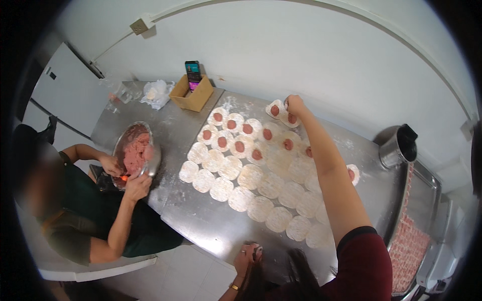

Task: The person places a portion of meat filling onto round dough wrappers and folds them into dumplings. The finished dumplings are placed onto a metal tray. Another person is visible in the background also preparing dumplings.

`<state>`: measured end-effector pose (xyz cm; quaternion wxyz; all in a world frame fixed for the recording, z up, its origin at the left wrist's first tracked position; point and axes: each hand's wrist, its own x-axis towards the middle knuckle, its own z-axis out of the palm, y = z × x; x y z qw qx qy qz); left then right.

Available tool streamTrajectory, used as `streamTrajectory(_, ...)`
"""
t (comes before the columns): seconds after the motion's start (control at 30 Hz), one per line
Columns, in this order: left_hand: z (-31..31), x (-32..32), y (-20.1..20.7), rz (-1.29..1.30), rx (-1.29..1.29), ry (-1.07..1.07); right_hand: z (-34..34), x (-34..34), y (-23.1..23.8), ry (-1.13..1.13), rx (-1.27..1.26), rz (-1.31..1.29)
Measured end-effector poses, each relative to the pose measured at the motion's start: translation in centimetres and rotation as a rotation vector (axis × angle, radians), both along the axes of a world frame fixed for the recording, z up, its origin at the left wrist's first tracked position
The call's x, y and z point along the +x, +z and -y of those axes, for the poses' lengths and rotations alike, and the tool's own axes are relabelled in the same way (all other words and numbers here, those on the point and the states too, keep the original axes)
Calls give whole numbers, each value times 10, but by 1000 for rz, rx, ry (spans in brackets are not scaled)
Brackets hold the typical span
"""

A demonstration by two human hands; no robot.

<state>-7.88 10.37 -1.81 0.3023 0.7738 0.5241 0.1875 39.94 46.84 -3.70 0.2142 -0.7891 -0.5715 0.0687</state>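
Note:
My right arm reaches across the steel table, and my right hand point(295, 105) is closed at the far side, by two wrappers with filling. Something small and dark shows at its fingertips; I cannot make out what it is. One of these dough wrappers point(271, 114) carries a meat dab point(274, 110). Rows of floured round wrappers point(241, 199) cover the table's middle; the far rows bear pink meat filling point(239, 146), the near ones are bare. At the near table edge my left hand point(244, 258) is curled round something partly hidden, a bracelet on its wrist.
At left a co-worker's hands point(135, 186) work at a steel bowl point(157, 163) of minced meat point(134, 153), holding something orange. Behind are a cardboard box point(193, 103) with a phone point(192, 70) and a plastic bag point(157, 94). At right stand a metal pitcher point(394, 152) and a filled tray point(411, 251).

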Motion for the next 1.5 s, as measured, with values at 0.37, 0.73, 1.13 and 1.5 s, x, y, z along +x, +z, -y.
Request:
streamTrajectory(0.37,1,5,5,-65,250,-50,204,105,17,-183,-77,96)
streamTrajectory(0.73,0,4,0,-3,317,-69,445,107,12,-599,-160,98)
streamTrajectory(1.13,103,100,18,97,15,-537,600,-96,26,-822,131,-177)
streamTrajectory(1.5,196,192,18,61,92,-394,673,-179,29,-695,222,-505)
